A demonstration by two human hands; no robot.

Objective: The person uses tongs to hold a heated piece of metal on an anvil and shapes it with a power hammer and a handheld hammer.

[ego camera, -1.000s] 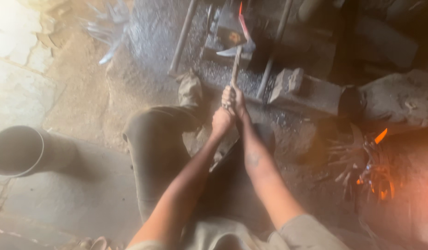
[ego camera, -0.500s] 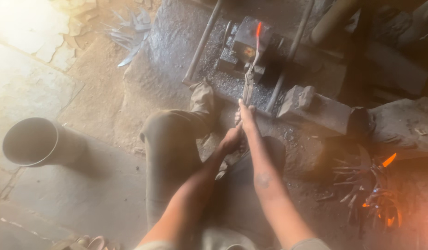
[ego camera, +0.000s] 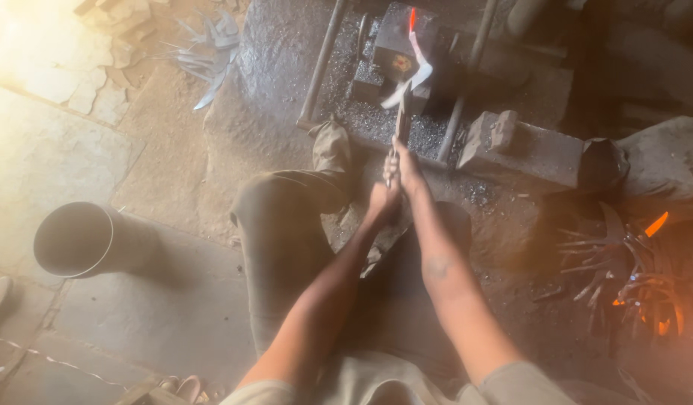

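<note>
I have both hands wrapped round one wooden hammer handle (ego camera: 399, 120) at the centre of the frame, the right hand (ego camera: 406, 166) higher up the shaft, the left hand (ego camera: 381, 204) just below it and touching it; both are clamped tight. Compared with a second ago the hammer head (ego camera: 404, 88) has moved up the frame and come down onto the curved blade (ego camera: 415, 60); the blade's tip glows red and lies on the dark anvil block (ego camera: 395, 49) at upper centre. I judge this the landing of a blow; the metal looks hot enough to keep working. A round metal bucket (ego camera: 75, 238) stands at the left; the fire (ego camera: 654, 289) glows at the right edge.
</note>
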